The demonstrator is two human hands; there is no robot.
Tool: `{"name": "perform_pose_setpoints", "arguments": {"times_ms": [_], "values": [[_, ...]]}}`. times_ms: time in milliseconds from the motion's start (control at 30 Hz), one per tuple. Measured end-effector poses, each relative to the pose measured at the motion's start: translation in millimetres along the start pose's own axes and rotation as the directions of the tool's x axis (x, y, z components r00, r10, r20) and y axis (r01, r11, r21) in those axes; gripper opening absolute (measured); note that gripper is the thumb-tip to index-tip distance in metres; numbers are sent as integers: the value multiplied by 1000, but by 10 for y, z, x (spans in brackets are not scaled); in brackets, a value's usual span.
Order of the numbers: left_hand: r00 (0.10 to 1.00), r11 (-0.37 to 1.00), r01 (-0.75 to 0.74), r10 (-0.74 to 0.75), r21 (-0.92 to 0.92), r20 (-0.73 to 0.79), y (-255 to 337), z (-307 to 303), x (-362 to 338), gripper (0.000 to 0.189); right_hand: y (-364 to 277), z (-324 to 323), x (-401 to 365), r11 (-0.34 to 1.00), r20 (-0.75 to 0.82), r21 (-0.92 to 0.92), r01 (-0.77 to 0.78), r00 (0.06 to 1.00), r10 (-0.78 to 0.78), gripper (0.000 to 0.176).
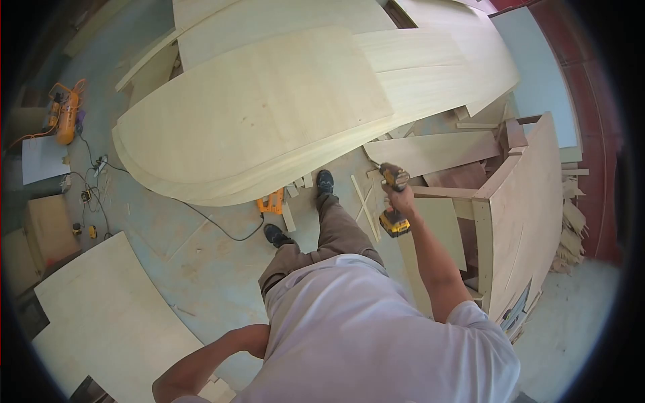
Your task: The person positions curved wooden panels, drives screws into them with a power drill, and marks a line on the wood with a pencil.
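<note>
My right hand (401,199) is wrapped round the grip of a black and yellow cordless drill (394,223), in front of me to the right. The drill's nose points up and left, towards the edge of a narrow board (437,156). My left arm is bent at my left side, and the hand itself is hidden by my shirt. Ahead of me lies a large stack of pale plywood (255,114) with a rounded left end.
An orange power tool (271,201) with a cable is on the floor near my feet. A wooden frame (484,221) stands at right. Plywood sheets (107,302) lie at lower left. An orange compressor (67,117) and cables are at far left. Thin strips (365,201) lie ahead.
</note>
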State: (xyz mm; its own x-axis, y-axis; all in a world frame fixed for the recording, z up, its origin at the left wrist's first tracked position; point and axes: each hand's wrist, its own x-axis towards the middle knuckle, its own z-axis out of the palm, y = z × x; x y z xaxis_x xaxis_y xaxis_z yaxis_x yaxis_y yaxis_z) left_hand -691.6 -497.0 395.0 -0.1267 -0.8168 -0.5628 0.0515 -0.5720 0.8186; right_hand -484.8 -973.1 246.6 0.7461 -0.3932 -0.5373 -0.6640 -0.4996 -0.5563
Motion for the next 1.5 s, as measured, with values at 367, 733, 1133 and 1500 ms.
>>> {"name": "perform_pose_setpoints", "arguments": {"times_ms": [367,733,1133,1500], "values": [[989,974,106,-83,-199,121,483,-458,739,49,-892,-275,1495,990,54,-60,131,990,-128,41],[825,828,435,-524,-355,-211,550,-2311,807,31,-1022,-460,1959,925,253,-304,229,955,-154,38],[597,316,-585,-456,-747,-660,-346,-4417,3716,25,-1613,-564,2162,814,401,-518,263,915,-41,31],[618,-112,-699,-593,-706,-517,-201,-5064,4514,13,-1507,-413,2032,933,337,-340,119,942,2,25]]}}
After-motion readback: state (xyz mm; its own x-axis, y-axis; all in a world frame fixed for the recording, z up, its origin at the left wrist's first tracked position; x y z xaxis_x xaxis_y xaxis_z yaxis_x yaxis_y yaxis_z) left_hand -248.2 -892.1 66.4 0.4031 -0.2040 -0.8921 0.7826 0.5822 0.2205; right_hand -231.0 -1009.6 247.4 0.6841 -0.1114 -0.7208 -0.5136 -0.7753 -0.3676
